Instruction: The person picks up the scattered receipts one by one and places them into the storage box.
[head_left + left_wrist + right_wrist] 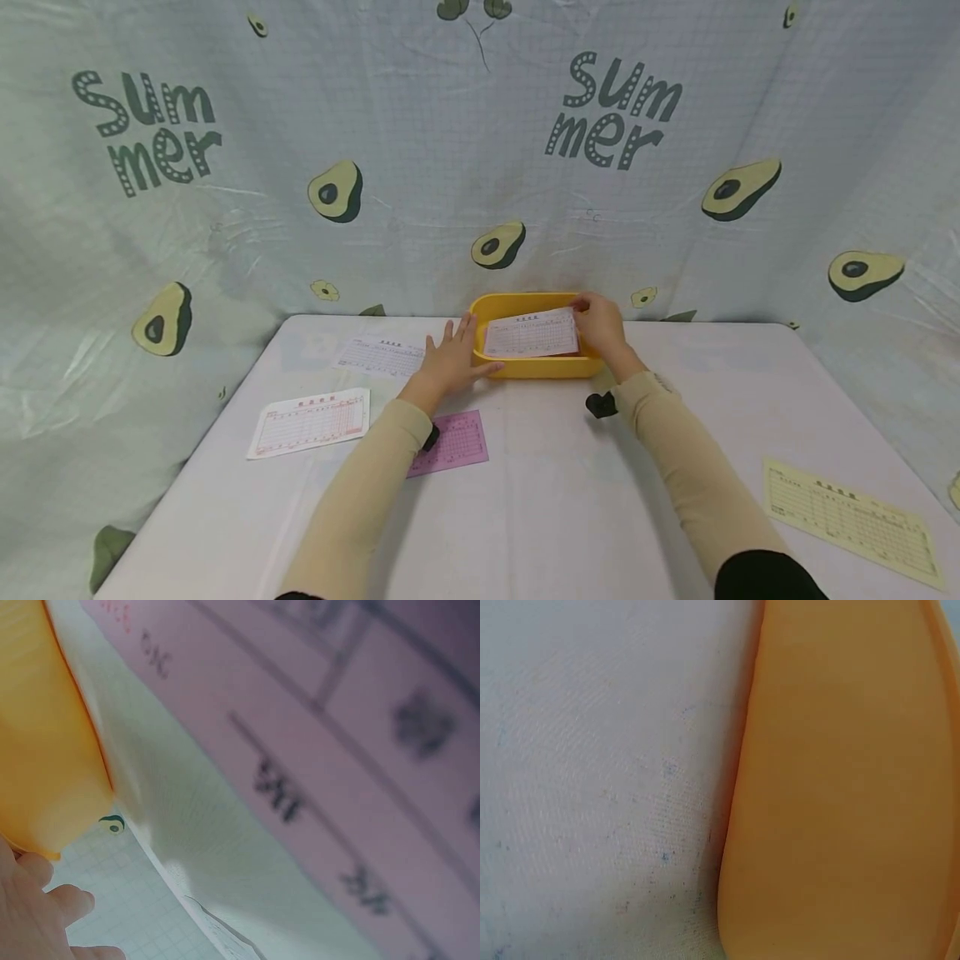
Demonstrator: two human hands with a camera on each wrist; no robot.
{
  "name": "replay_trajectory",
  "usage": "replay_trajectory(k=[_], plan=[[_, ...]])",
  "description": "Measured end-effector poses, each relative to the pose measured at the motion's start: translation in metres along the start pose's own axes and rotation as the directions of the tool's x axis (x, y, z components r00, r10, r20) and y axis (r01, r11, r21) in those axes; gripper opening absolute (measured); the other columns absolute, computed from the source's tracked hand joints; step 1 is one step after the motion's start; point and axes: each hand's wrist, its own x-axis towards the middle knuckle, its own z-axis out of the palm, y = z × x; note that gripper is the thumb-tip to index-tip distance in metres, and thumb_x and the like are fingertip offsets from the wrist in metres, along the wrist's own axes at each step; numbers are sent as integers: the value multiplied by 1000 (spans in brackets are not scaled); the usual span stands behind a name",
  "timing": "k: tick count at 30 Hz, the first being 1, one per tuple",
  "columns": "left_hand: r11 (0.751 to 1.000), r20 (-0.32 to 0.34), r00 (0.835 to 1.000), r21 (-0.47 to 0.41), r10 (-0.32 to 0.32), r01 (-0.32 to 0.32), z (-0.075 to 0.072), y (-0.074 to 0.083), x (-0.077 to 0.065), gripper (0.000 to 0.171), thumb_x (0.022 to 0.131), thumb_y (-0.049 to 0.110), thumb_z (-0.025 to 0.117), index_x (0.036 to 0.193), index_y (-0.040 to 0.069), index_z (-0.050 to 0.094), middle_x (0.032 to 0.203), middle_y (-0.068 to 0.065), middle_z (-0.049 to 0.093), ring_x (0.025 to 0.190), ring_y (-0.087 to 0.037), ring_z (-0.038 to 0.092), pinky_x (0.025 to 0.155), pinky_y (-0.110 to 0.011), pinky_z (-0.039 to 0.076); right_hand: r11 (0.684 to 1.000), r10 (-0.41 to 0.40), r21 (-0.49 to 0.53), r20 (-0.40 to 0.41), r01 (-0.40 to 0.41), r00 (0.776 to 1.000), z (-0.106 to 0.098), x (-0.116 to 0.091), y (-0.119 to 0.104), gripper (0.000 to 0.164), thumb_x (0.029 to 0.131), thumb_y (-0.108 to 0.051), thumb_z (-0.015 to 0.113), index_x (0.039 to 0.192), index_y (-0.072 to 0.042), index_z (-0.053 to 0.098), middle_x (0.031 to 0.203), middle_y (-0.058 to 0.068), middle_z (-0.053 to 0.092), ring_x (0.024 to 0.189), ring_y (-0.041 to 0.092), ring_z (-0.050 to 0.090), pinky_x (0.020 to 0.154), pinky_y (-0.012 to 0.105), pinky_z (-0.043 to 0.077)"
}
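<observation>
A yellow plastic basket [543, 367] stands at the table's far edge. Inside it lies a white printed form [531, 335], with a pinkish edge showing beneath its right side. My left hand [450, 357] rests against the basket's left end, fingers spread and thumb along the front rim. In the left wrist view, the fingers of that left hand [37, 915] touch the basket wall [52, 742]. My right hand [603, 329] reaches over the basket's right end and pinches the form's upper right corner. Only the basket's side [840, 787] fills the right wrist view, without the hand.
Left of the basket lie a white form [378, 358] and a red-printed form [311, 423]. A pink form [461, 440] is partly under my left forearm. At the right front lies a yellow form [855, 521]. A patterned curtain [420, 167] hangs behind the table.
</observation>
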Motion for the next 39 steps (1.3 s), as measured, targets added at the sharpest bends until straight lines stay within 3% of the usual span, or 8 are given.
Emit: replay_trajectory(k=[10,20,32,39], plan=[[1000,-5,1000,-9,7,-7,0,0,-2,110,94,70,56,165,8,1,172,-10,1,156,-39,6,120,-67,6,999,-29,-26,20,29,999,0,2,2,27,102,3,49,124,5,64,123,24,65,115,38,60,102,49,50],[1000,0,1000,-13,13,-13,-1,0,-3,110,94,70,56,165,7,1,172,-9,1,156,-39,5,120,-67,5,999,-54,0,62,54,997,-17,-6,5,28,105,-1,51,130,2,63,129,22,63,115,38,59,102,49,51],[1000,-4,1000,-6,9,-9,0,-1,-4,110,93,71,56,165,7,1,172,-9,0,156,-38,6,120,-67,6,987,-158,19,78,157,984,-51,-36,11,26,103,3,54,126,7,64,125,26,64,106,40,64,89,50,58],[1000,-4,1000,-25,12,-12,0,-1,-4,110,94,70,57,165,7,2,172,-9,0,156,-38,5,120,-67,4,979,-202,-1,102,203,974,-67,-59,22,24,102,2,58,125,6,65,122,25,66,103,39,67,88,50,59]])
